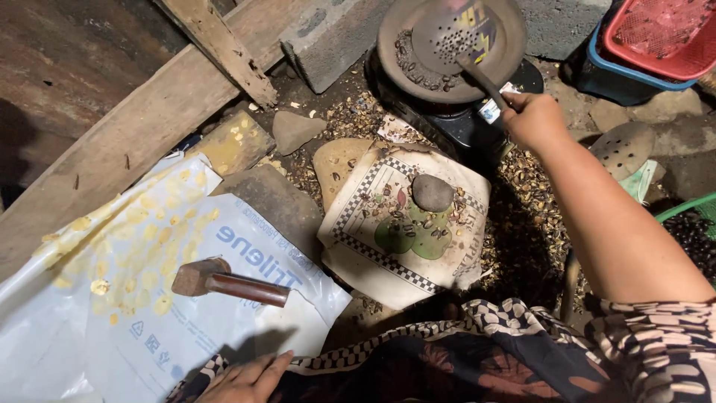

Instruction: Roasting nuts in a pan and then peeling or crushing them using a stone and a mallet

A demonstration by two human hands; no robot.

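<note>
My right hand [531, 118] grips the handle of a perforated metal ladle [455, 33], held over a shallow dark pan [395, 45] with dark seeds in it, on a black stove [462, 123]. My left hand [246, 379] rests at the bottom edge on patterned cloth, fingers loosely apart, holding nothing. Near it a wooden-handled hammer [224, 281] lies on a white plastic sheet [186, 321] strewn with flat yellow pieces [142, 246]. A round grey stone [432, 192] sits on a printed cardboard sheet [388, 261] scattered with shell bits.
Wooden planks [134, 127] run along the left. A concrete block [328, 33] stands behind the pan. Red and blue baskets [649, 45] are at top right. A second perforated ladle [623, 148] and a green basket of dark seeds [693, 231] lie right. Shells [522, 216] litter the ground.
</note>
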